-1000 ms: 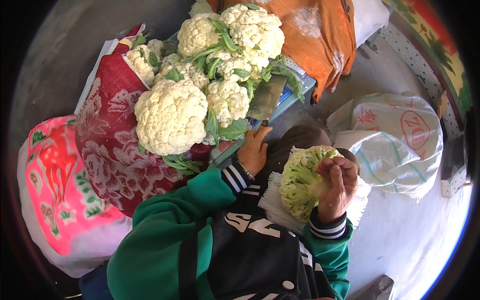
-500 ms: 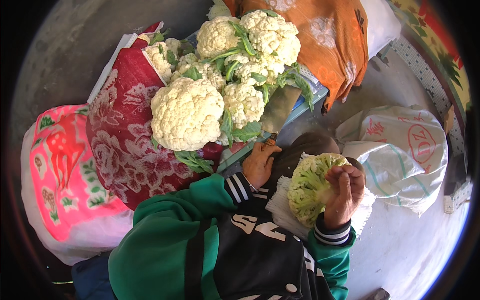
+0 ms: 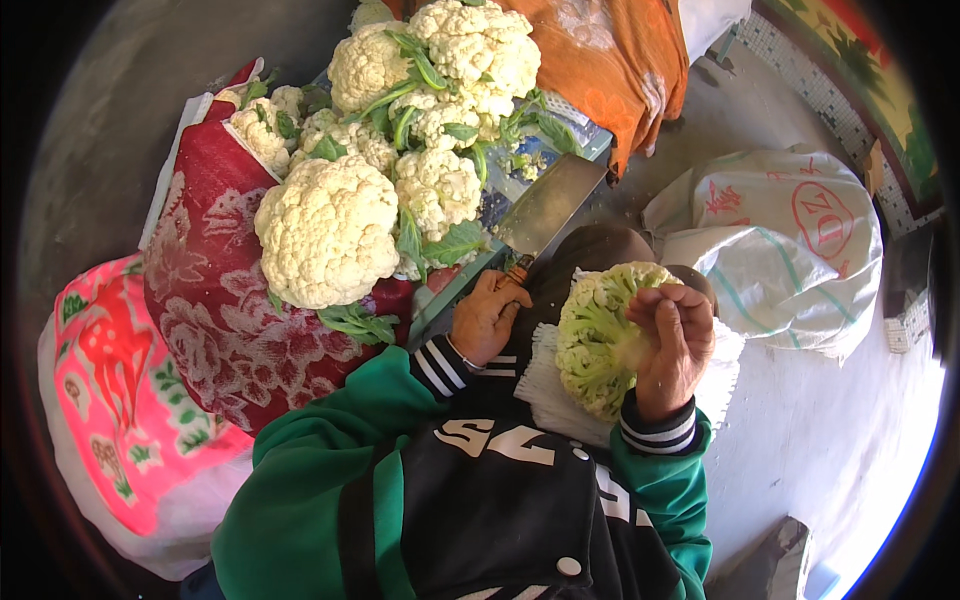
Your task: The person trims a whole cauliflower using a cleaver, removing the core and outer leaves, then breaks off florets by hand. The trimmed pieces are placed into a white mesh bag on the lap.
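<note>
Lying: cauliflower (image 3: 592, 345), partly under right hand (image 3: 675, 348) | cleaver (image 3: 552, 205), in left hand (image 3: 487, 318)

The left hand (image 3: 487, 322) grips a cleaver (image 3: 550, 205); right of the cleaver, the right hand (image 3: 676, 350) holds a cauliflower (image 3: 590, 350); left, a cauliflower heap (image 3: 372, 147).

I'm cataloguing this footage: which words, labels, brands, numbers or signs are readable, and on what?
White sack: red lettering, some inside an oval; not copied here.
Jacket front: large white lettering, partly lost in folds; not copied here.
Sack's upper edge: small red marks, too unclear to read.
</note>
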Available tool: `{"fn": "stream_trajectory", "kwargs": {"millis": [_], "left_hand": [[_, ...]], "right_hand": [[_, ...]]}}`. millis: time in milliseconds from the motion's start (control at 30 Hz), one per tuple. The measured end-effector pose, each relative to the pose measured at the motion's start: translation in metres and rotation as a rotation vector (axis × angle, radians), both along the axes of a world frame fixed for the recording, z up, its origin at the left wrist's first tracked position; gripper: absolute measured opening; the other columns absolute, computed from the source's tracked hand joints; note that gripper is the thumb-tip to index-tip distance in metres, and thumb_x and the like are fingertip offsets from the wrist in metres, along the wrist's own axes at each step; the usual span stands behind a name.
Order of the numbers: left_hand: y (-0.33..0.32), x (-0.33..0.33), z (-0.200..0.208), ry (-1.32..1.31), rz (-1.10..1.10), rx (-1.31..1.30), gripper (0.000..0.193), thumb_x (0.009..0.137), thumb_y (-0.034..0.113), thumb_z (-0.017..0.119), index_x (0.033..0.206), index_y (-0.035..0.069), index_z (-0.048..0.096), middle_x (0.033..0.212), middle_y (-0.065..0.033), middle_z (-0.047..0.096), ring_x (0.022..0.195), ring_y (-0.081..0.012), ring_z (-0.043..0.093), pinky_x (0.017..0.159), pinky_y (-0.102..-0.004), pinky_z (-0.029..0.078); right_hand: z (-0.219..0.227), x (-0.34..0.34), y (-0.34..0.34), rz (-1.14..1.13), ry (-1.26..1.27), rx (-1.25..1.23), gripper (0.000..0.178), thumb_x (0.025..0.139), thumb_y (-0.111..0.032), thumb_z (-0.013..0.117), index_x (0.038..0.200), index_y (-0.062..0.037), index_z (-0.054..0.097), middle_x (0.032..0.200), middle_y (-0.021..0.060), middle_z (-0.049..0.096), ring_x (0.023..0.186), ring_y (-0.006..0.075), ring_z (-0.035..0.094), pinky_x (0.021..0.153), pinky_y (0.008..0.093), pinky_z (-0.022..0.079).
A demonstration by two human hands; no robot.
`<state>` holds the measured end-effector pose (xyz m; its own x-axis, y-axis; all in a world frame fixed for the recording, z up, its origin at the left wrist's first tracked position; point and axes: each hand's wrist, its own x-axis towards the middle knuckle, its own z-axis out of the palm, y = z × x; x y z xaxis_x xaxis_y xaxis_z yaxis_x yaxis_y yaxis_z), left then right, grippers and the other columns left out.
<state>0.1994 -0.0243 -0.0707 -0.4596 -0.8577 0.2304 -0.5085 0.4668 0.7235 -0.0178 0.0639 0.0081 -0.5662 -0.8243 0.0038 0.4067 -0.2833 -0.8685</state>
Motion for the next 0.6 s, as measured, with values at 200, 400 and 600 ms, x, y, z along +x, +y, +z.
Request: {"fn": "stream_trajectory", "kwargs": {"millis": [200, 400, 600], "left_hand": [[-0.001, 0.008, -0.010, 0.018, 0.003, 0.022, 0.011, 0.086, 0.003, 0.065, 0.091, 0.013, 0.068, 0.099, -0.0134, 0.057, 0.085, -0.0360, 0.063, 0.069, -0.0418, 0.050], [-0.007, 0.014, -0.016, 0.017, 0.037, -0.034, 0.014, 0.085, -0.001, 0.064, 0.093, 0.011, 0.068, 0.103, -0.0142, 0.059, 0.091, -0.0360, 0.063, 0.074, -0.0409, 0.051], [-0.026, 0.003, -0.025, 0.077, 0.093, -0.085, 0.039, 0.083, -0.002, 0.065, 0.119, 0.013, 0.060, 0.106, -0.0142, 0.061, 0.093, -0.0366, 0.063, 0.075, -0.0423, 0.051]], "right_hand": [[-0.001, 0.000, 0.000, -0.008, -0.003, 0.025, 0.011, 0.102, -0.006, 0.055, 0.111, 0.0005, 0.059, 0.098, 0.0116, 0.069, 0.086, 0.0199, 0.068, 0.081, 0.0326, 0.057], [-0.001, 0.000, -0.001, 0.007, 0.032, -0.011, 0.011, 0.102, -0.005, 0.055, 0.111, 0.0007, 0.059, 0.099, 0.0120, 0.069, 0.086, 0.0200, 0.068, 0.081, 0.0327, 0.057], [-0.002, 0.000, 0.000, 0.008, 0.014, 0.024, 0.011, 0.103, -0.006, 0.055, 0.111, 0.0005, 0.059, 0.099, 0.0121, 0.069, 0.086, 0.0199, 0.069, 0.081, 0.0327, 0.058]]}}
